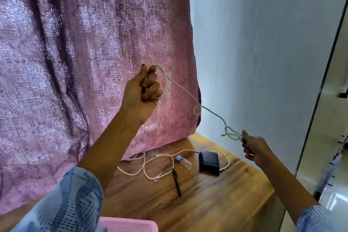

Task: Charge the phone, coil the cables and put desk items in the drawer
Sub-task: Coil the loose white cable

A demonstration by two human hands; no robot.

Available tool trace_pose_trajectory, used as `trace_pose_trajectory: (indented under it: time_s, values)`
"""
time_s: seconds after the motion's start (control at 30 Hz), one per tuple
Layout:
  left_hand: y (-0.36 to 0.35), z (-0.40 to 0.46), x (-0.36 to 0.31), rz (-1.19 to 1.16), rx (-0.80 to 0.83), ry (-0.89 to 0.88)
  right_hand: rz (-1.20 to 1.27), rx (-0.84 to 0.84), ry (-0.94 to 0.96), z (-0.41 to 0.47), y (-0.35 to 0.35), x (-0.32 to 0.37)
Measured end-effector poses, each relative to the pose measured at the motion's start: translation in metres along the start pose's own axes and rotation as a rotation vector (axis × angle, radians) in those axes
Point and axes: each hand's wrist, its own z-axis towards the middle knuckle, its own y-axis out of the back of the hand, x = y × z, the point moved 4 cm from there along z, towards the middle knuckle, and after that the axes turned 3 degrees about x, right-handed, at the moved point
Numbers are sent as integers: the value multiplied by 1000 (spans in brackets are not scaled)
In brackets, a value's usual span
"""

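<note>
A white cable (188,93) stretches in the air between both hands, with small loops along it. My left hand (144,91) is raised in front of the curtain, fingers closed around coiled turns of that cable. My right hand (253,149) pinches the cable's other end lower down on the right. On the wooden desk (216,203) below lie a second white cable (150,165) in loose loops, a black phone (209,160) with a cable plugged in, a small clear bottle (184,162) with a blue cap, and a black pen (177,181).
A pink patterned curtain (84,62) hangs behind the desk on the left. A white wall (263,52) stands on the right, with a glass or mirrored panel (335,100) beside it. A pink perforated basket (128,224) shows at the bottom edge.
</note>
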Motion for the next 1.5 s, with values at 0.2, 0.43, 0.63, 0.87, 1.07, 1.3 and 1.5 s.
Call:
trace_pose_trajectory:
  time_s: [0.2,0.43,0.63,0.87,1.07,1.3,1.5]
  values:
    - [2,3,-20,-44,-14,-90,-266,-196,-33,29,44,-50]
    - [-7,5,-10,77,22,40,-661,-47,-101,33,33,-59]
    - [-30,9,18,102,57,128,-810,78,43,39,-9,-22]
    - [-39,15,20,137,54,142,-454,489,246,-14,-73,43]
    - [-35,17,7,141,59,112,-104,1001,293,-76,-126,73]
    - [-40,15,-6,160,64,74,-98,1094,462,-106,-163,86]
    - [-11,16,-24,163,-133,-54,130,1055,399,-119,-158,84]
